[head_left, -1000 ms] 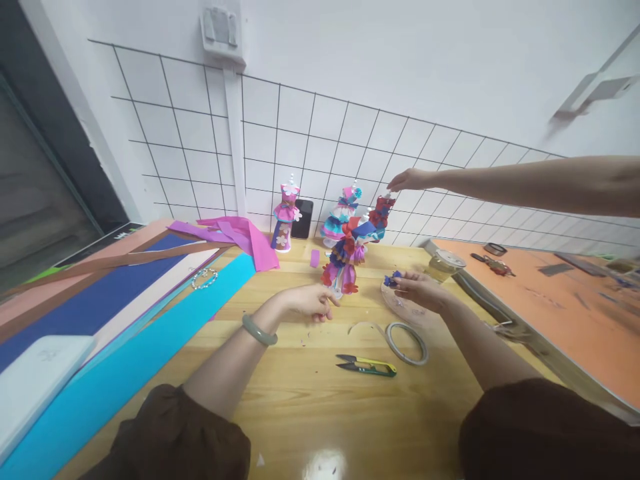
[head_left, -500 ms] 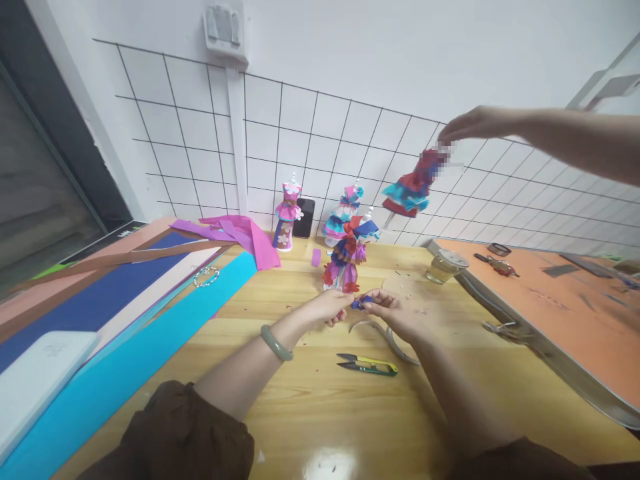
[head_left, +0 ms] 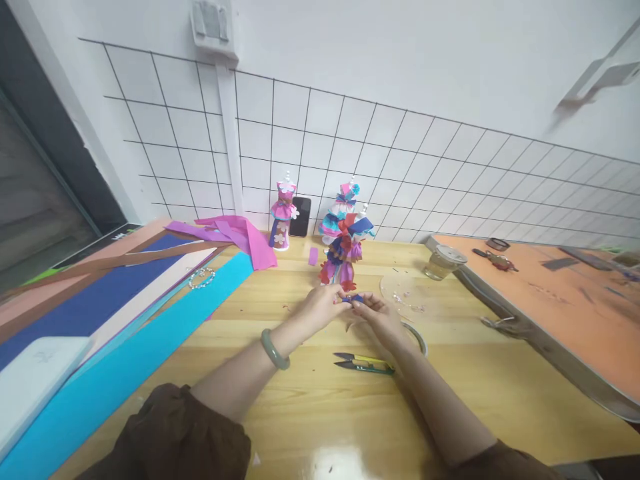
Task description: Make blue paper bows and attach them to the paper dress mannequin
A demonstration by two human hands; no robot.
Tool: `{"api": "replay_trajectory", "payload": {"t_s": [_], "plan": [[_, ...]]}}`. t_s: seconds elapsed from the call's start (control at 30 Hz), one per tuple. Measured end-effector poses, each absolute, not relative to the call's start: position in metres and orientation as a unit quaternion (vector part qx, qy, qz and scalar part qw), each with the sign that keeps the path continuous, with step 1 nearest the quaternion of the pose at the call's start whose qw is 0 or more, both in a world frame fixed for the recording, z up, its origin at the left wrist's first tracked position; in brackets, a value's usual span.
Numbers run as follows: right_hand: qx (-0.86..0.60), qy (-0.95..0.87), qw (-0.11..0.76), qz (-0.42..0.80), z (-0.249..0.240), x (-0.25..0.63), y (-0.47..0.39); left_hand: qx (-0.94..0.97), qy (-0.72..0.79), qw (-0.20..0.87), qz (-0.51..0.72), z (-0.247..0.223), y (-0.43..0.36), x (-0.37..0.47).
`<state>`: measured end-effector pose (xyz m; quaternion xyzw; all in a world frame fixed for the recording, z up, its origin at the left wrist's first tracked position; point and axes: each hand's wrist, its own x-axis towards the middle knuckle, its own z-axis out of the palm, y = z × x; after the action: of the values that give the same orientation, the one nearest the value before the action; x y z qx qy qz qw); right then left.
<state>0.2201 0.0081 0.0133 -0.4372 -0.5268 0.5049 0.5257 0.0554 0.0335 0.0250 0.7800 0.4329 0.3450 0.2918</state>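
A small dark blue piece [head_left: 354, 299] is pinched between both hands above the wooden table. My left hand [head_left: 325, 305], with a green bangle [head_left: 275, 349] on its wrist, grips its left side. My right hand [head_left: 381, 316] holds the other side with thumb and fingers. Just behind the hands stands a small form dressed in red, blue and purple ruffles [head_left: 345, 250]. Another in white, pink and turquoise [head_left: 340, 213] is behind it. Below the hands lie thread snips [head_left: 365, 363] with yellow and green handles.
A pink dressed form [head_left: 283, 217] stands by a black phone [head_left: 301, 217]. Coloured strips, including a turquoise one [head_left: 150, 353], cover the left side with a white box [head_left: 43, 380]. At right are a cup [head_left: 444, 262], a tape ring [head_left: 417, 337] and an orange surface [head_left: 560, 313].
Another person's hand and the red and turquoise dressed form it held have left the view at upper right. Both my hands have drawn closer together around the blue piece.
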Motion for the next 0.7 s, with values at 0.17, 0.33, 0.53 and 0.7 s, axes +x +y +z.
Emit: {"api": "replay_trajectory", "payload": {"t_s": [0.17, 0.33, 0.53, 0.7], "plan": [[-0.427, -0.515, 0.531, 0.52, 0.009, 0.221, 0.008, 0.794, 0.414, 0.282, 0.344, 0.022, 0.038, 0.056], [-0.419, -0.487, 0.532, 0.552, 0.005, 0.224, 0.009, 0.809, 0.399, 0.269, 0.337, 0.022, 0.04, 0.056], [-0.436, -0.486, 0.517, 0.553, 0.007, 0.222, 0.012, 0.851, 0.366, 0.215, 0.31, 0.034, 0.031, 0.055], [-0.431, -0.493, 0.527, 0.543, 0.011, 0.218, 0.01, 0.886, 0.347, 0.145, 0.273, 0.043, 0.027, 0.055]]}}
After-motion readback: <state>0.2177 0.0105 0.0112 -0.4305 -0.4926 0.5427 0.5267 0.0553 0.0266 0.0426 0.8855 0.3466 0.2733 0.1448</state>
